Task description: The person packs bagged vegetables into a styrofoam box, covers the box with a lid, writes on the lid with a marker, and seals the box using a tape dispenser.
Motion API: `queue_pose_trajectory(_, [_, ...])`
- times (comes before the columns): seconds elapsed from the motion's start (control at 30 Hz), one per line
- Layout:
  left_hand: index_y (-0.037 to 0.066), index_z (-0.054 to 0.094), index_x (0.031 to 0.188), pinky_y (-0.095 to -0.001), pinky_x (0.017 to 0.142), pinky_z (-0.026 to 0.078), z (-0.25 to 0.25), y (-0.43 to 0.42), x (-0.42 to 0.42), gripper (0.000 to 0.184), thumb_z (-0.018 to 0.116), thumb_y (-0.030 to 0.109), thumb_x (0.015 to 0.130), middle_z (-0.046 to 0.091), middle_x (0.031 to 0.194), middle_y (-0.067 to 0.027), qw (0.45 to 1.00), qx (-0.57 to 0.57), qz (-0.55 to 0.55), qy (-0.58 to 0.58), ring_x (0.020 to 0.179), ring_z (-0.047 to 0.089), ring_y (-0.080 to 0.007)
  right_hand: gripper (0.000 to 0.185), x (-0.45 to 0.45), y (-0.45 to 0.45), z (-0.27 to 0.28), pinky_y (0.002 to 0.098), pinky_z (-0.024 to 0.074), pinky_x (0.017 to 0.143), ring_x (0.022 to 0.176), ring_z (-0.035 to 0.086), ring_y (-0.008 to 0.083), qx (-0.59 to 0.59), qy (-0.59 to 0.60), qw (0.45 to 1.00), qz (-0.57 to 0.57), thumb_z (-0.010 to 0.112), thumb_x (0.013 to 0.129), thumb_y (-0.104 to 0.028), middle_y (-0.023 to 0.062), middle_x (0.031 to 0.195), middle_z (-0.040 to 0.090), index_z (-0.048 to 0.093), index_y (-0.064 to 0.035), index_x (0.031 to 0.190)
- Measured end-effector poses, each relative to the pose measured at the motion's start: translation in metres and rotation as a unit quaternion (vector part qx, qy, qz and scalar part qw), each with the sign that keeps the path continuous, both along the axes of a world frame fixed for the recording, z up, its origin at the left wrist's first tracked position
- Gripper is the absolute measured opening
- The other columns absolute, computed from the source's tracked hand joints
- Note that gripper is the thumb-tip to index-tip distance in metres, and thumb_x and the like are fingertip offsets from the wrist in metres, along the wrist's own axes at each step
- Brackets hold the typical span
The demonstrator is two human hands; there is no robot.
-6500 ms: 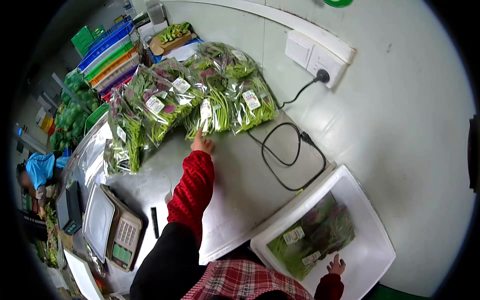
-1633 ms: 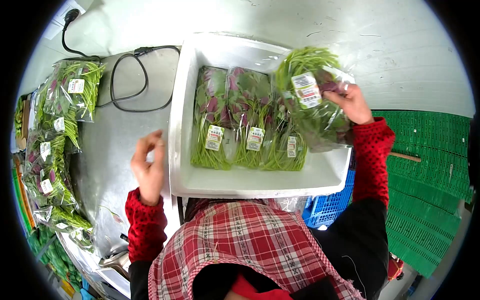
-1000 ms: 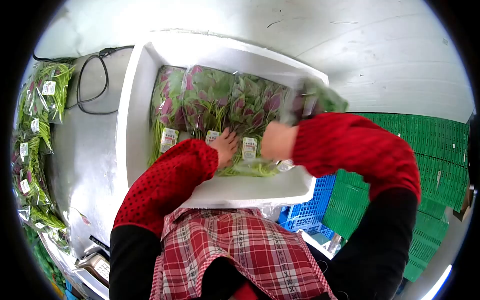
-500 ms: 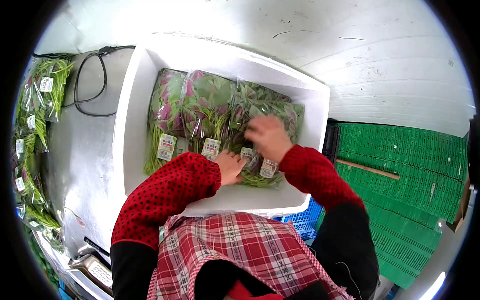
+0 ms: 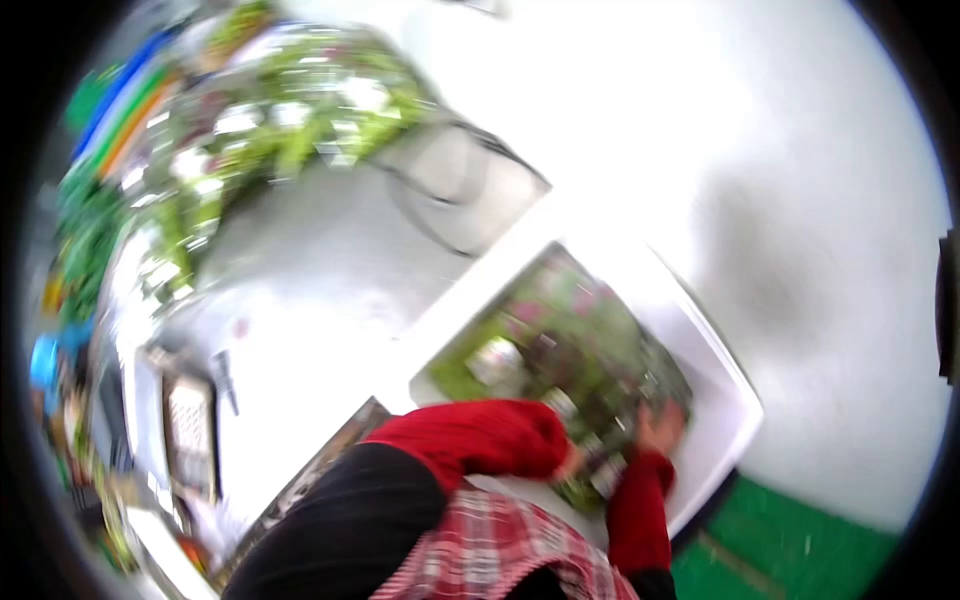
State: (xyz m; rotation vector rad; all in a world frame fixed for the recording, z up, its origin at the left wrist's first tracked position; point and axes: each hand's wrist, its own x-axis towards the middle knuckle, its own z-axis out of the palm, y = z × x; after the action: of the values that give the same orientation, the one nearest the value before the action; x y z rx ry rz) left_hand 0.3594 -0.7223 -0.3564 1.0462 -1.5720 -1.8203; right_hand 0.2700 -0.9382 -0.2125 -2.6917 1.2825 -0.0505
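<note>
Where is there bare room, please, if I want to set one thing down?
Free: the middle of the table, between the bag row, cable, scale and box; also a strip inside the box, along its right side. Crowded: the box's middle, with packed bags, left hand and right hand.

Over my feed, glossy plastic wraps the bagged greens (image 5: 340, 110); the box (image 5: 720, 395) looks like smooth, matt foam. I see metallic sheen on the tabletop (image 5: 310, 235), matt cloth on the apron (image 5: 490, 540).

Bagged leafy greens (image 5: 545, 320), purple-tinged, white-labelled, blurred; lying flat inside white box (image 5: 718, 395).
</note>
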Motion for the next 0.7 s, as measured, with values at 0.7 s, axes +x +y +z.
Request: queue_pose_trajectory(0.7, [-0.004, 0.067, 0.092, -0.0335, 0.047, 0.044, 0.225, 0.241, 0.578, 0.038, 0.077, 0.029, 0.075, 0.062, 0.066, -0.0089, 0.445, 0.142, 0.88, -0.088, 0.054, 0.057, -0.0188, 0.063, 0.02, 0.107, 0.105, 0.0372, 0.0462, 0.089, 0.118, 0.049, 0.0273, 0.122, -0.293, 0.924, -0.213, 0.062, 0.09, -0.011, 0.0177, 0.14, 0.039, 0.032, -0.0042, 0.145])
